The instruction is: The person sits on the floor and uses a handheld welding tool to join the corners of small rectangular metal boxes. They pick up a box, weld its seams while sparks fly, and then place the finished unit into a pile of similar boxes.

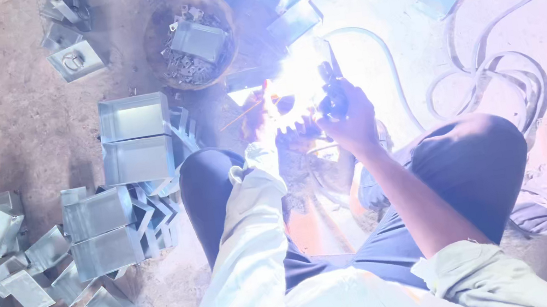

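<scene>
Welding torch point(331, 88), dark, at centre frame, gripped by right hand point(353, 121); white arc glare point(295, 75) at its 9 o'clock hides the workpiece. Left hand point(261, 116), in an orange glove, sits at the glare's 7 o'clock; grip cannot be told. Person squats on bare dirt floor point(0, 85). One round basket point(190, 40) of metal scraps at 11 o'clock. Four larger open sheet-metal boxes point(136, 141) stacked at 9 o'clock; smaller metal boxes point(3, 284), well over a dozen, heaped at 8 o'clock. Looped hoses point(490, 73) at 3 o'clock.
</scene>
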